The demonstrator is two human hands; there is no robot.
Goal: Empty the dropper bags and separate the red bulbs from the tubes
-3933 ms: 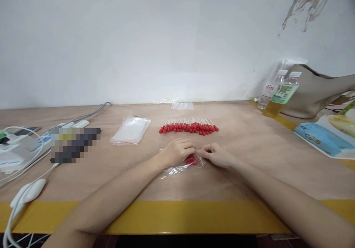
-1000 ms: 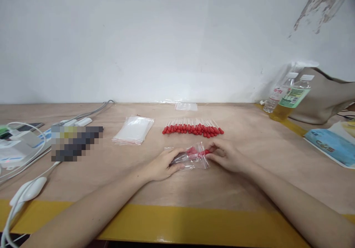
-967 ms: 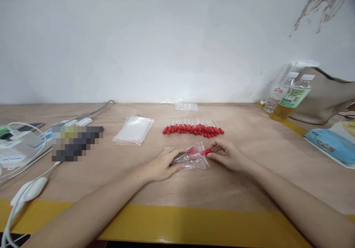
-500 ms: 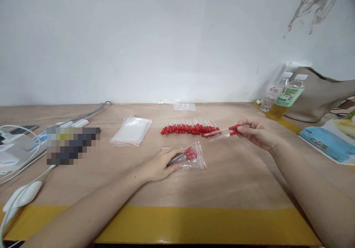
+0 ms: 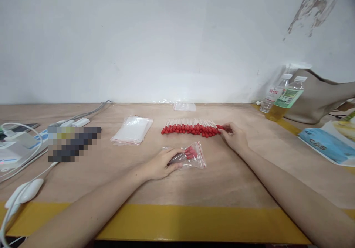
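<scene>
My left hand [image 5: 163, 163] rests on the table with thumb and fingers closed around one end of a clear zip bag [image 5: 200, 160]. Inside the bag are several red tips [image 5: 190, 152]; the rest of its contents is hard to see. A row of thin pale sticks with red tips [image 5: 184, 128] lies beyond the bag, tips towards me. At the row's right end, my right hand [image 5: 233, 134] pinches red-tipped sticks [image 5: 219, 127], which touch the row; how many it holds I cannot tell.
A stack of flat clear bags [image 5: 132, 129] lies left of the row, and another flat bag [image 5: 184, 107] near the wall. Bottles [image 5: 283, 98], a grey-brown bag [image 5: 307, 100] and a blue tissue pack [image 5: 327, 144] stand right. Cables and a power strip [image 5: 41, 137] occupy the left.
My right hand has moved left and down onto the right end of the row, bringing the sticks from the air. My left hand and the zip bag have stayed in place.
</scene>
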